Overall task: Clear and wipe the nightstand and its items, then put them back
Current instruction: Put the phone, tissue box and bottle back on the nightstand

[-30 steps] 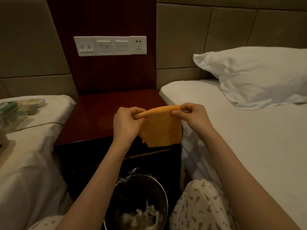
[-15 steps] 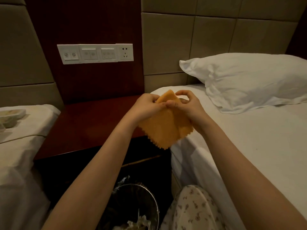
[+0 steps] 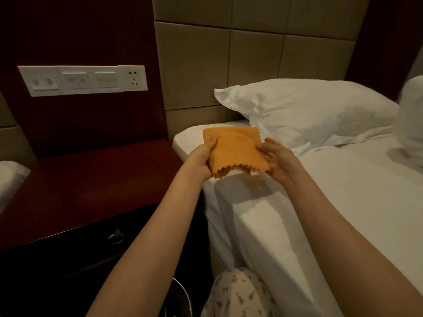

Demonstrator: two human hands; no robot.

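Note:
An orange cloth (image 3: 235, 152) with zigzag edges, folded into a flat square, is held just above the corner of the white bed (image 3: 343, 202). My left hand (image 3: 201, 159) grips its left edge with the thumb on top. My right hand (image 3: 278, 160) holds its right edge, fingers curled at the cloth's side. The dark red nightstand (image 3: 91, 184) stands to the left of the hands, its top bare, with a ring-pull drawer (image 3: 116, 236) in its dark front.
A white pillow (image 3: 309, 113) lies behind the cloth, and a second pillow (image 3: 412, 120) is at the right edge. A white switch and socket panel (image 3: 82, 80) is on the wall. A bin rim (image 3: 183, 298) shows at the bottom. Another bed's corner (image 3: 11, 177) is at left.
The cloth went from hanging as a loose sheet over the nightstand's edge to a folded square held flat over the bed corner. Both hands moved right and forward. The view turned right.

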